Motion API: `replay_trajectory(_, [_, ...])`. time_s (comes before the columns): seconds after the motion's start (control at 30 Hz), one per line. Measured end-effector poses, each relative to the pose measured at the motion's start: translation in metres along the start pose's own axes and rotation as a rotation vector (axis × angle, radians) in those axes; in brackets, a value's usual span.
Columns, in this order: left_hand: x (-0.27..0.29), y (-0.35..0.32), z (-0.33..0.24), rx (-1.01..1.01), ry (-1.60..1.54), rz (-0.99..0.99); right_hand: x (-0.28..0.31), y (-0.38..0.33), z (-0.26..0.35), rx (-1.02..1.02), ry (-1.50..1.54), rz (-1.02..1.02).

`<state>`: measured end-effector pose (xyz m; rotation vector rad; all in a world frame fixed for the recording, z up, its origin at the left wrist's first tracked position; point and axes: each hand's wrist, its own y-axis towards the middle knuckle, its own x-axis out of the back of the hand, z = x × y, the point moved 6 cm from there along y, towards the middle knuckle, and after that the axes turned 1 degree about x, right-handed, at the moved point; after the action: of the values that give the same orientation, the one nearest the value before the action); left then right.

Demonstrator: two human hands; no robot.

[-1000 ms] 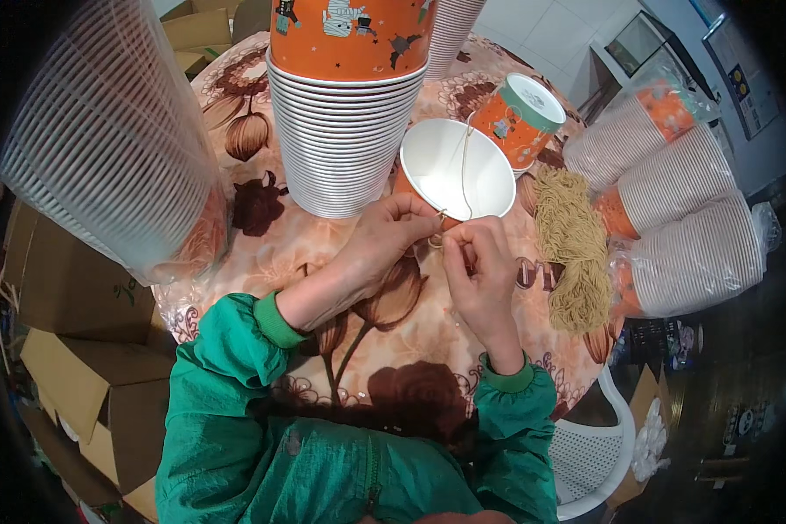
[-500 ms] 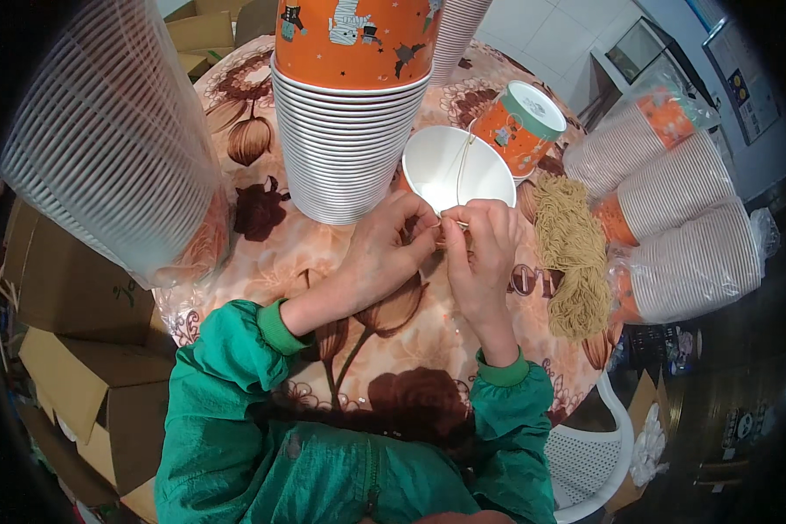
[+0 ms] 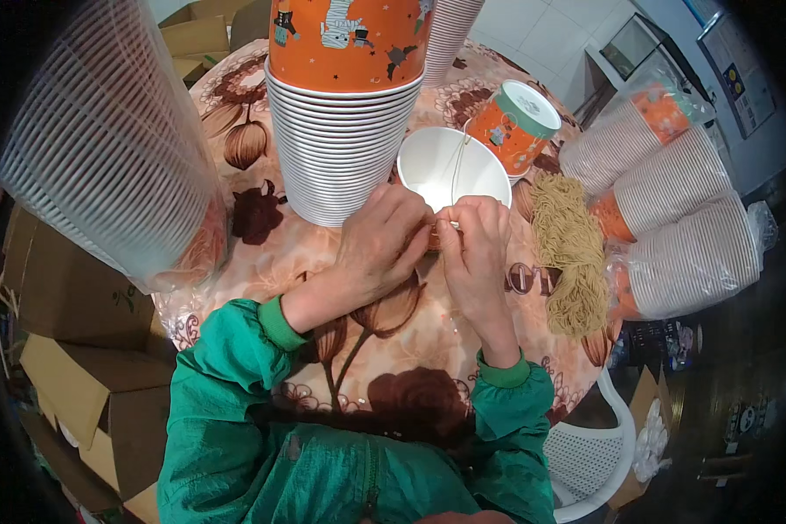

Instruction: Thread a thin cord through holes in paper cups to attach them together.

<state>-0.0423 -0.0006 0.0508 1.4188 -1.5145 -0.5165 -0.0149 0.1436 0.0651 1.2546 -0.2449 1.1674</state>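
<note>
A paper bucket (image 3: 428, 175), white inside and orange outside, lies tilted with its mouth toward the back. A thin pale cord (image 3: 457, 170) loops over its far rim and runs down inside to the near rim. There my right hand (image 3: 478, 253) pinches a light-coloured end of the cord between thumb and forefinger. Close against the same near side, my left hand (image 3: 380, 244) is closed with its fingers curled inward. Its fingertips are hidden, so what they grip is not visible.
A tall stack of orange-printed buckets (image 3: 341, 131) stands just behind my left hand. Bagged stacks (image 3: 105, 140) rise at the left and lie at the right (image 3: 690, 262). An upside-down bucket (image 3: 511, 131) and a cord bundle (image 3: 572, 253) sit nearby. Cardboard boxes (image 3: 96, 375) stand left.
My left hand has rolled over, back upward, and its fingertips have drawn away from the right ones, tucking in beside the bucket. The right hand keeps its pinch, almost in place.
</note>
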Motion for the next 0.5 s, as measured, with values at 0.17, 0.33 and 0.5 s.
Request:
replay_trajectory(0.17, [0.001, 0.003, -0.003, -0.106, 0.014, 0.038, 0.007, 0.003, 0.001, -0.022, 0.033, 0.052])
replay_trajectory(0.33, [0.005, 0.01, -0.012, -0.195, 0.016, 0.084, 0.011, 0.007, -0.004, 0.024, 0.098, 0.122])
replay_trajectory(0.5, [0.001, 0.005, -0.01, -0.227, 0.038, 0.148, 0.016, 0.007, -0.01, 0.012, 0.162, 0.147])
